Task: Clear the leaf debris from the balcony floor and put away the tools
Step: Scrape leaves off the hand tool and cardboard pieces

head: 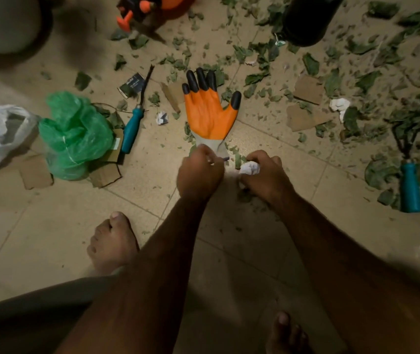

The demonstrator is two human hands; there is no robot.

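Two bare hands met low over the beige tiled balcony floor (pixel 50 226). The left hand (pixel 200 175) curled its fingers at the grey knit cuff of the orange rubber-coated glove with black clawed fingertips (pixel 207 111), apparently pinching it. The glove lay flat, fingers pointing away and cuff nearest the person, probably so it could be lifted or pulled on from that end. The right hand (pixel 265 175) was closed round a crumpled white paper wad (pixel 249 169), seemingly held as rubbish. Torn green leaf scraps (pixel 331 83) lay scattered beyond and to the right, hardly cleared. The crumpled green plastic bag (pixel 76 136) sat to the left, likely kept within reach for debris. A teal-handled garden tool (pixel 130 131) lay just beside it, and a second teal-handled hand rake (pixel 410 190) lay among leaves at far right.
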